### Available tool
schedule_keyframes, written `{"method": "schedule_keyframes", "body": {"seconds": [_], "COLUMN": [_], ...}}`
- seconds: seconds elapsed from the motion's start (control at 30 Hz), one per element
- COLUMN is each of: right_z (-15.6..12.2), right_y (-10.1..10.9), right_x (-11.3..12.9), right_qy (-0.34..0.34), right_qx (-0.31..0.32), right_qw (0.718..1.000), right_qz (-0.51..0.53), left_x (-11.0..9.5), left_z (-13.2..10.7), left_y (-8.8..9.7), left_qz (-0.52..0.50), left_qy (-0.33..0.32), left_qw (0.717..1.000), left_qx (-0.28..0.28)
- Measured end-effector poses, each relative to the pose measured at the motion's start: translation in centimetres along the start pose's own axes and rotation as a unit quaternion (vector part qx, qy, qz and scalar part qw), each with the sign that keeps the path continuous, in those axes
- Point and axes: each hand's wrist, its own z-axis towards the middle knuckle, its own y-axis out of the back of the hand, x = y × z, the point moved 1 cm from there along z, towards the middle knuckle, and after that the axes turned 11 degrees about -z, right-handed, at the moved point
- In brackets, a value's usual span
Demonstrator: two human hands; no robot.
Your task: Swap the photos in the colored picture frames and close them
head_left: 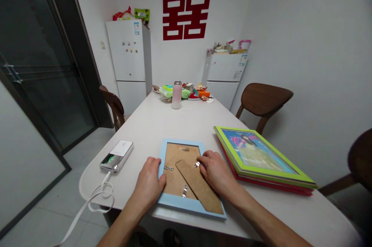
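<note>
A light blue picture frame (190,204) lies face down near the table's front edge. Its brown backboard (173,150) faces up, with a slanted stand leg (200,189) across it. Small metal clips sit along the sides of the backboard: a top clip (185,149), a left clip (169,168) and a bottom clip (185,191). My left hand (149,181) grips the frame's left edge, thumb on top. With curled fingers, my right hand (216,171) holds the right metal clip (197,164); its palm covers part of the frame's right side.
At right lie stacked frames, a green picture frame (261,154) over a red one. A power bank (117,156) with a white cable (101,189) is at left. Farther back stand a pink bottle (176,95) and colourful packages (203,93). Wooden chairs (263,100) flank the table (145,123).
</note>
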Motion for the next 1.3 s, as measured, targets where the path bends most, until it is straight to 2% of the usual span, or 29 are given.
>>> {"method": "schedule_keyframes", "body": {"seconds": [0.07,0.13,0.23,0.3,0.53,0.67,0.73,0.93,1.03,1.17,1.3], "right_z": [-0.4,-0.9,-1.4,-1.6,-1.8,-1.9,-1.9,-1.8,-2.3,-3.5,-4.0], "right_y": [0.4,1.0,1.8,2.1,2.3,2.3,2.2,1.8,1.9,1.9,1.9], "right_x": [0.4,1.2,2.8,3.5,3.3,3.0,3.2,4.3,3.7,2.3,1.8], "right_qy": [0.01,0.05,0.152,0.192,0.202,0.215,0.208,0.145,0.101,0.015,0.008], "right_qx": [-0.016,-0.015,0.04,0.068,0.104,0.143,0.149,0.093,0.066,0.055,0.068], "right_qw": [1.0,0.996,0.973,0.959,0.95,0.938,0.938,0.959,0.969,0.991,0.993], "right_qz": [0.019,0.071,0.169,0.198,0.214,0.231,0.235,0.225,0.215,0.121,0.094], "left_x": [-0.1,-0.3,-0.5,-0.7,-0.9,-0.9,-0.9,-0.7,-0.6,-1.1,-1.8], "left_z": [0.4,0.8,1.3,1.7,2.6,2.3,1.9,0.9,0.5,-0.1,-0.5], "left_y": [0.0,0.0,-0.1,-0.2,-0.6,-0.8,-0.9,-0.8,-0.7,-1.0,-1.6], "left_qz": [0.013,0.028,0.054,0.071,0.115,0.117,0.112,0.084,0.061,0.026,-0.019], "left_qy": [0.006,0.011,0.018,0.021,0.042,0.043,0.038,0.031,0.028,0.03,0.034], "left_qw": [1.0,1.0,0.998,0.997,0.992,0.992,0.993,0.996,0.997,0.999,0.999], "left_qx": [0.0,0.001,0.001,0.001,-0.009,-0.019,-0.022,-0.03,-0.033,-0.035,-0.033]}}
